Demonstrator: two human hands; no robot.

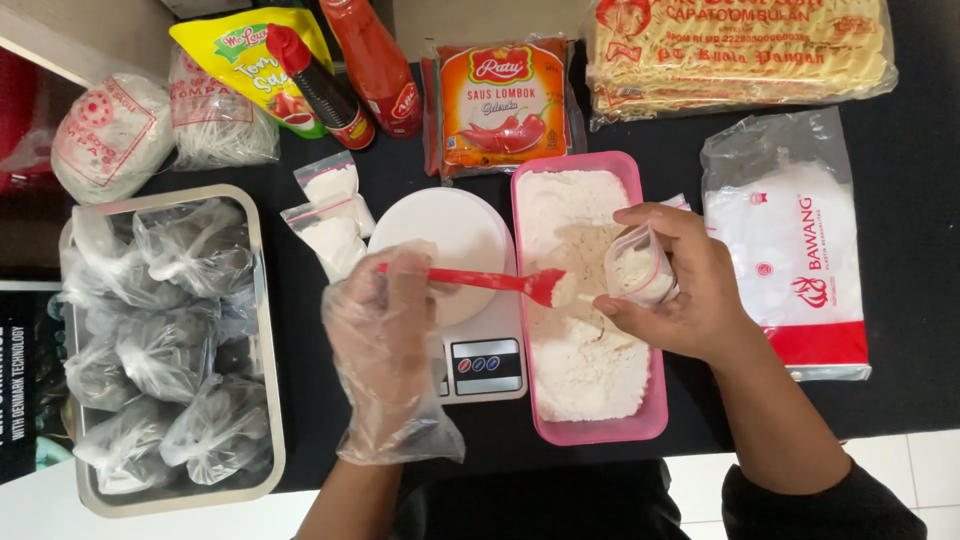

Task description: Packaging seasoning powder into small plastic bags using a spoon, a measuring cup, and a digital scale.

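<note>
My left hand (385, 330), in a loose clear plastic glove, grips the handle of a red spoon (500, 282). The spoon's bowl carries white powder and points at the mouth of a small clear zip bag (640, 268). My right hand (680, 290), bare, holds that bag open and tilted above a pink rectangular tub (600, 430) filled with white powder. The bag holds a little powder. Between my hands stands a white kitchen scale (450, 235) with a round platform; the spoon crosses over it.
Two filled small zip bags (335, 215) lie left of the scale. A metal tray (262, 300) of knotted plastic bags sits at the left. Sauce bottles (350, 70), an orange sauce pouch (503, 100), noodles (735, 55) and a large white bag (800, 250) line the back and right.
</note>
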